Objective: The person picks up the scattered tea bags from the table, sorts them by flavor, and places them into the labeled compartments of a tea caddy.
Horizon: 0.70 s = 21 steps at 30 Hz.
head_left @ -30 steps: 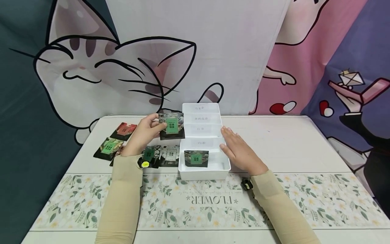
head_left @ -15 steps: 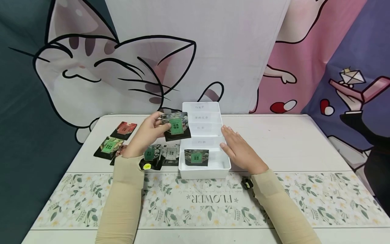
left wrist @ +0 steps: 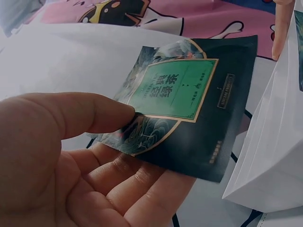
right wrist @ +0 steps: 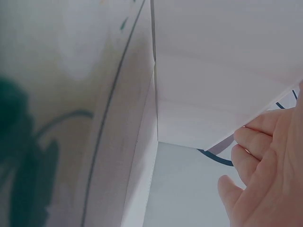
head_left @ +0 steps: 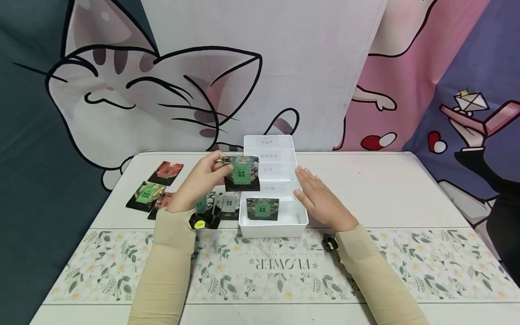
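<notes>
In the head view my left hand pinches a tea sachet with a green label, thumb on its face and fingers behind. The left wrist view shows this sachet tilted, beside the white box. It hangs above the left part of the white divided box, whose compartments carry paper labels. A second green-labelled sachet stands in the nearest compartment. My right hand, fingers fairly straight, rests against the box's right side; in the right wrist view, its fingertips meet the white wall.
Left of the box lie several other sachets: a red one, a light green one, a white-labelled one and more partly covered by my left arm. A floral strip crosses the white table. Printed cloth hangs behind.
My left hand has carried the pinched sachet to the right, over the box's left edge, and slightly lower. The right hand and the box have stayed in place.
</notes>
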Tool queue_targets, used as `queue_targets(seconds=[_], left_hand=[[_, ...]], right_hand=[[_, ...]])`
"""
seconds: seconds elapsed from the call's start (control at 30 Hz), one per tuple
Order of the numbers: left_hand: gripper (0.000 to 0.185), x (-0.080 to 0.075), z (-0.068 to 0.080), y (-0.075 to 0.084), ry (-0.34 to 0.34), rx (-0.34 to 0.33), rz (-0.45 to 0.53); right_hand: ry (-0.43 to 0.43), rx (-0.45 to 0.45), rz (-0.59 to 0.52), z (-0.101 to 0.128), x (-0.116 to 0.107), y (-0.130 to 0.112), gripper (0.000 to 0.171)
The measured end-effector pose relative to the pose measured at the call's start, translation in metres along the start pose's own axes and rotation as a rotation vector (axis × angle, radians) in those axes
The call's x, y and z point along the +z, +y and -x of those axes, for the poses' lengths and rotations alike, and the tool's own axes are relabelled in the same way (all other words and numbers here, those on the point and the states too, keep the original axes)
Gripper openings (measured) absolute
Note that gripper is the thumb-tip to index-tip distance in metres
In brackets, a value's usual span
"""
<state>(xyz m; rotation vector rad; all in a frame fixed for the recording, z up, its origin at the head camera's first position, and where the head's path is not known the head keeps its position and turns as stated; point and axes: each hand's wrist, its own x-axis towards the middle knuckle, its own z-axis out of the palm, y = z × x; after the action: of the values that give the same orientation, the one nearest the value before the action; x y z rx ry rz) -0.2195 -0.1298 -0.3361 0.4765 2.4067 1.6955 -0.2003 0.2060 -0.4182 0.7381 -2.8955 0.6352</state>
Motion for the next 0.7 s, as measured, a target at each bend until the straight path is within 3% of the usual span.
queue_targets(seconds=[0.23, 0.53, 0.7], left_hand=[[0.027, 0.0030, 0.0013, 0.0013, -0.015, 0.023, 0.000], [0.018, 0.0066, 0.0017, 0.0020, -0.023, 0.017, -0.026], [0.033, 0.0093, 0.0007, 0.0018, -0.026, 0.024, -0.026]], right_hand=[[-0.002, 0.004, 0.002, -0.0004, 0.0005, 0.0004, 0.065], [0.005, 0.002, 0.003, -0.0015, 0.0005, 0.0010, 0.065], [0.008, 0.002, 0.002, -0.0017, 0.0011, 0.0013, 0.065]])
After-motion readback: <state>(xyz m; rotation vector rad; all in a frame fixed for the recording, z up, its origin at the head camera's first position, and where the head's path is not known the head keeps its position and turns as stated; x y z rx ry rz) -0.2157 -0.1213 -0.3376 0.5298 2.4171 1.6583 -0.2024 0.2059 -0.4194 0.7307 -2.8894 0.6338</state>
